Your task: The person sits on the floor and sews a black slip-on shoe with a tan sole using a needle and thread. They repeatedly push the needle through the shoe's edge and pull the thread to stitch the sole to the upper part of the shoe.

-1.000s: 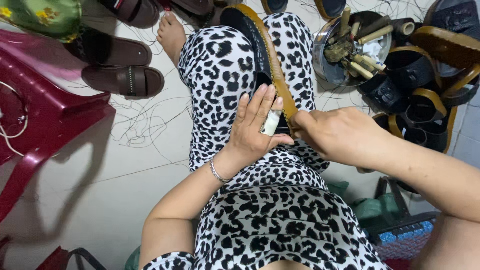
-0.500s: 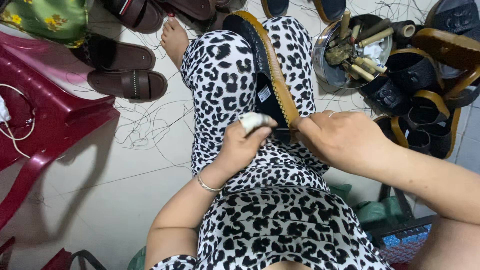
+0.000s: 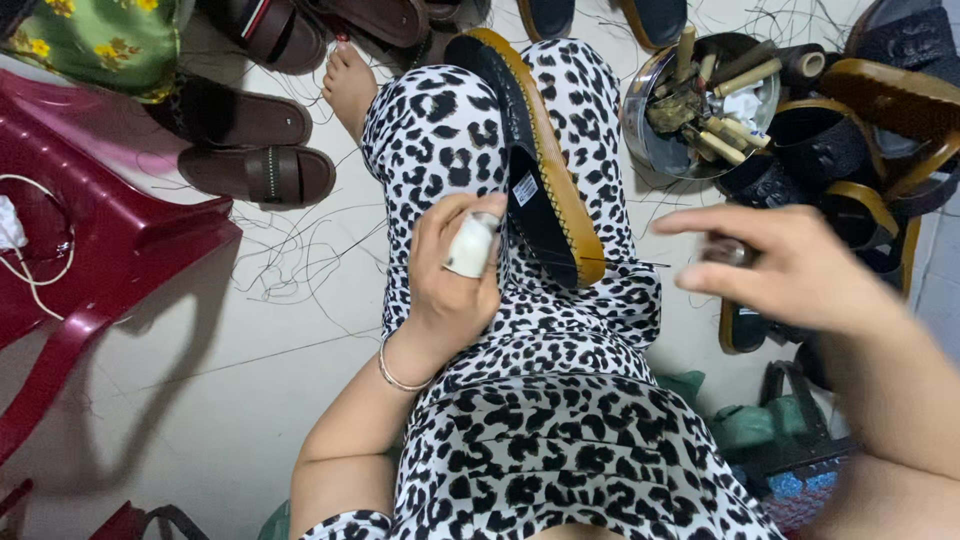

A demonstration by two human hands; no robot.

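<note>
A black sandal sole with a tan stitched rim (image 3: 540, 170) lies along my lap on the black-and-white spotted fabric. My left hand (image 3: 450, 270) rests at its left side, fingers curled around a small white spool (image 3: 472, 245). A thin dark thread (image 3: 620, 262) runs from the sole's near end toward the right. My right hand (image 3: 790, 270) hovers to the right of the sole, fingers spread and blurred; whether it pinches the thread I cannot tell.
A round metal bowl of tools and sticks (image 3: 700, 100) sits at the upper right beside a pile of black and tan sandals (image 3: 860, 150). Brown sandals (image 3: 255, 170) and a dark red plastic chair (image 3: 80, 260) lie left. Loose threads litter the floor.
My right hand has left the sole's near end and swung out to the right. My left hand has stayed beside the sole with the white spool.
</note>
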